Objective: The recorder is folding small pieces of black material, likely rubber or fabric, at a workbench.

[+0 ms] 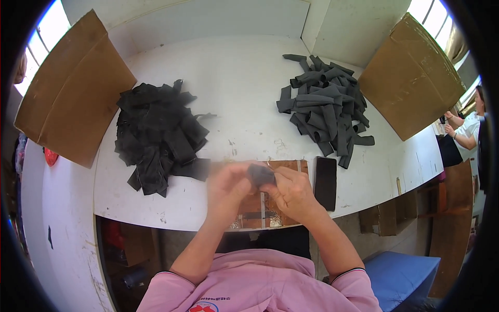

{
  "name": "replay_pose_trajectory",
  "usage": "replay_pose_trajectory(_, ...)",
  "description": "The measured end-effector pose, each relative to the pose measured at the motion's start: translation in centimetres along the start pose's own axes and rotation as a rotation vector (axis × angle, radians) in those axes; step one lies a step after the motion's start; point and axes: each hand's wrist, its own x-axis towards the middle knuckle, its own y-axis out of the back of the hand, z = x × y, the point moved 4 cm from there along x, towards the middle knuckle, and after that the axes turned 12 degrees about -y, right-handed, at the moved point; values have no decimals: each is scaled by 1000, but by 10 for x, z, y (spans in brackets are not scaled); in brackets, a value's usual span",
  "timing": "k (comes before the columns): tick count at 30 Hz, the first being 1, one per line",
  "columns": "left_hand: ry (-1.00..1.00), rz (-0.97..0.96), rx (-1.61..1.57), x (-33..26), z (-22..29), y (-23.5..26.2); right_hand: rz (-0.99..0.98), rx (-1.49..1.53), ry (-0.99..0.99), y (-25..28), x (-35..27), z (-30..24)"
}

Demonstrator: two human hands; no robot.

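Observation:
A small dark grey fabric piece (261,176), curled like a short tube, is held in front of me above the brown board. My right hand (295,191) pinches its right side between thumb and bent fingers. Against its left side is my left hand (228,182), smeared by motion, so its grip is unclear. To the left lies a loose heap of flat black fabric pieces (161,125), some with frayed threads. On the far right of the table is a pile of dark grey fabric tubes (327,101), several with open ends showing.
Beneath my hands a brown board (249,205) with tape strips lies at the white table's (244,104) front edge. A black phone-like slab (325,183) sits right of it. Cardboard panels (78,88) (410,78) stand on both sides. A person (468,130) is at far right.

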Motion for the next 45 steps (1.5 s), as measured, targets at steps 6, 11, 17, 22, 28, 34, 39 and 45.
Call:
replay_pose_trajectory(6,-105,-258,37,16,14,-25,51,128,11,11,4,-13)
replay_pose_trajectory(11,37,-340,214,15,0,-20,19,245,-20,-18,-11,15)
replay_pose_trajectory(17,34,-399,269,17,16,-31,62,270,88,-4,-10,4)
replay_pose_trajectory(22,205,-454,347,14,-3,-24,14,369,-129,-28,-18,19)
replay_pose_trajectory(28,82,-676,641,22,12,-36,36,418,-42,-29,-22,19)
replay_pose_trajectory(34,-97,-273,516,8,26,-35,-126,321,-157,-27,-21,18)
replay_pose_trajectory(39,-184,-186,200,4,28,-28,-118,212,-152,-16,-15,8)
replay_pose_trajectory(45,-106,67,-262,11,34,-11,-109,113,-93,-3,-2,0)
